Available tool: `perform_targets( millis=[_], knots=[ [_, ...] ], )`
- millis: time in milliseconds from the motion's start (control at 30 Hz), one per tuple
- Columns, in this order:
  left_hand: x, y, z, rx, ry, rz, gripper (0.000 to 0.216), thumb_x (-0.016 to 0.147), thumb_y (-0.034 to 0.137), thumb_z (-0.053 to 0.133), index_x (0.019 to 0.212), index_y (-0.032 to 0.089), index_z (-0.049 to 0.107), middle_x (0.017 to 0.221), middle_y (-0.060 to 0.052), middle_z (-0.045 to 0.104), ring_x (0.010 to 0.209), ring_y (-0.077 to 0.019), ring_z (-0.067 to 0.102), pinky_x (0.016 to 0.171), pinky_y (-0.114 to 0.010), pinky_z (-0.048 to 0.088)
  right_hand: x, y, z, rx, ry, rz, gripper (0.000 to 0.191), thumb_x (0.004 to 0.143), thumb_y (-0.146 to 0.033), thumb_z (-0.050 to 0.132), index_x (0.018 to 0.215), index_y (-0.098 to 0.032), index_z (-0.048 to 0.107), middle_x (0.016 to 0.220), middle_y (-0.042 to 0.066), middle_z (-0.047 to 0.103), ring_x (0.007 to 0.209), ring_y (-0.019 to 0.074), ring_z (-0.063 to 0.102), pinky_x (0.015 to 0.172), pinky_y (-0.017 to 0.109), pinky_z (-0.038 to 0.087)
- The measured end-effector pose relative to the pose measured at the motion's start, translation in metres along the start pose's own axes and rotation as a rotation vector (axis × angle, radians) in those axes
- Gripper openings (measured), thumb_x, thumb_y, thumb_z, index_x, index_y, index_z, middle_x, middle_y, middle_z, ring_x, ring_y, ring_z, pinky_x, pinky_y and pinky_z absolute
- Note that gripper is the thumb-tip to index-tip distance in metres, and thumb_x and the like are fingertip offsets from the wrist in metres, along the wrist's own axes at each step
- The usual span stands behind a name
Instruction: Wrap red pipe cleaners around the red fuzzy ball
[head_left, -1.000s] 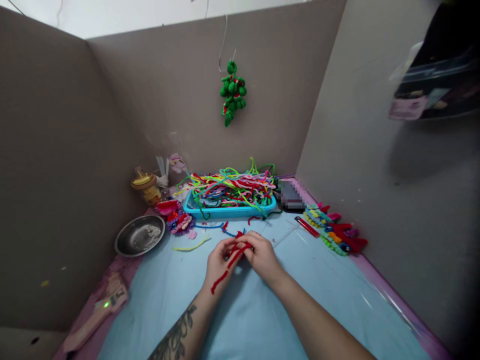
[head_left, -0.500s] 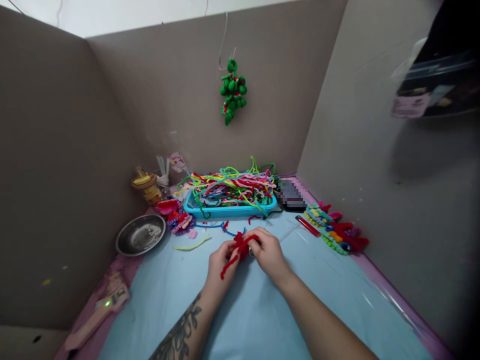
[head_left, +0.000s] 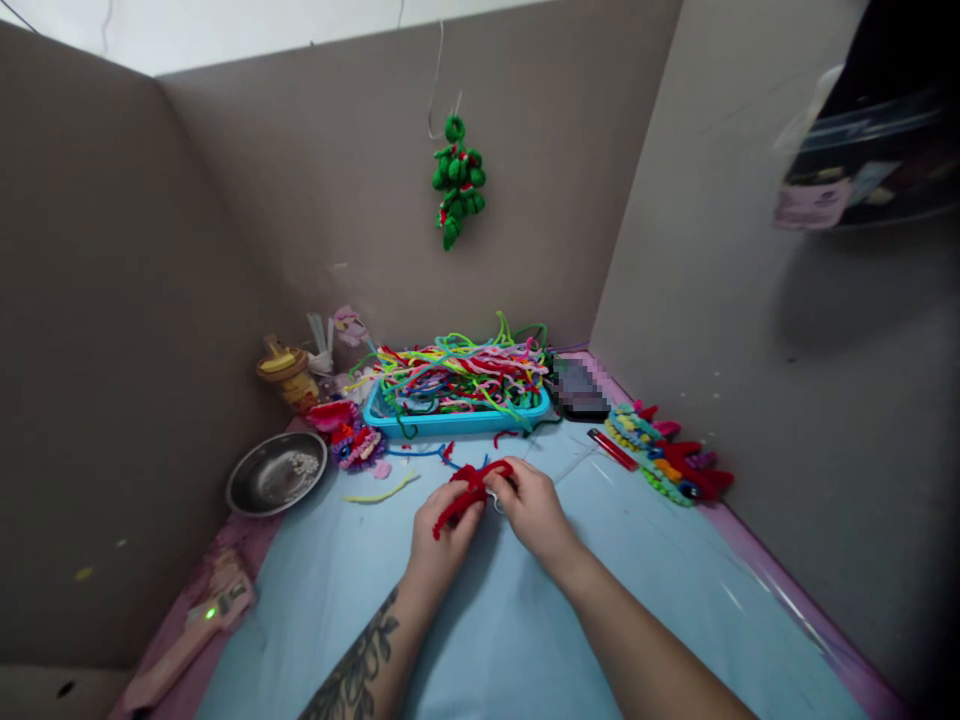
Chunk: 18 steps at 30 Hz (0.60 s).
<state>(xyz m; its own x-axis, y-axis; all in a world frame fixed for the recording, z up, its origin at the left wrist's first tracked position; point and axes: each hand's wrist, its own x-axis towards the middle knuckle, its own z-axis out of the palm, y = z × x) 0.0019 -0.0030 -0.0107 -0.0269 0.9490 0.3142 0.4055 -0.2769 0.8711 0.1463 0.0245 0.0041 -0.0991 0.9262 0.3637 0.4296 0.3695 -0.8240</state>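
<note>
A: Where does the red fuzzy piece (head_left: 471, 484) lie from the hands?

B: Between them, up off the blue cloth (head_left: 352, 620) as far as I can judge, with most of it on the left-hand side. Its long axis slants: the upper end reaches the right fingertips, and the lower end trails toward the person, over the back of the left fingers

A: So which hand is nearer to it?

B: Both touch it, but the left hand (head_left: 441, 545) has the larger share. The bunched middle sits at its thumb and fingertips

A: How far open is that hand?

B: Curled, thumb toward fingers, gripping the bunch; the fingers underneath are hidden

A: And the right hand (head_left: 538, 512)?

B: Thumb and forefinger are nearly together at the upper end, pinching the red there, it seems. A thin pale loop (head_left: 497, 503) shows just below that thumb, too small to name

A: Anything close by?

B: A blue strand (head_left: 417, 453) lies just beyond the hands, a yellow strip (head_left: 381, 490) to the left, and the blue tray (head_left: 457, 425) of tangled strips (head_left: 465, 370) farther back, well apart from the fingers
</note>
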Motion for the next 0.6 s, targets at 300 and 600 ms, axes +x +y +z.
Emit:
perform_targets(
  millis=[300, 600],
  knots=[
    [0.006, -0.005, -0.006, -0.15, 0.071, -0.178, 0.018, 0.07, 0.028, 0.065, 0.084, 0.017, 0.067, 0.082, -0.006, 0.069, 0.073, -0.0178, 0.063, 0.069, -0.028, 0.048, 0.002, 0.002, 0.0, -0.132, -0.149, 0.001, 0.016, 0.085, -0.02, 0.047, 0.071, -0.018, 0.055, 0.071, 0.002, 0.06, 0.068, 0.0159, 0.054, 0.062, 0.025, 0.038],
    [0.007, -0.007, -0.005, -0.369, -0.004, -0.242, 0.022, 0.066, 0.029, 0.07, 0.079, 0.017, 0.059, 0.07, -0.002, 0.066, 0.063, -0.0144, 0.06, 0.06, -0.024, 0.047, 0.009, 0.004, -0.03, -0.074, -0.459, -0.167, 0.017, 0.084, -0.015, 0.05, 0.071, -0.018, 0.06, 0.072, 0.001, 0.059, 0.07, 0.0143, 0.055, 0.064, 0.023, 0.039]
  ],
)
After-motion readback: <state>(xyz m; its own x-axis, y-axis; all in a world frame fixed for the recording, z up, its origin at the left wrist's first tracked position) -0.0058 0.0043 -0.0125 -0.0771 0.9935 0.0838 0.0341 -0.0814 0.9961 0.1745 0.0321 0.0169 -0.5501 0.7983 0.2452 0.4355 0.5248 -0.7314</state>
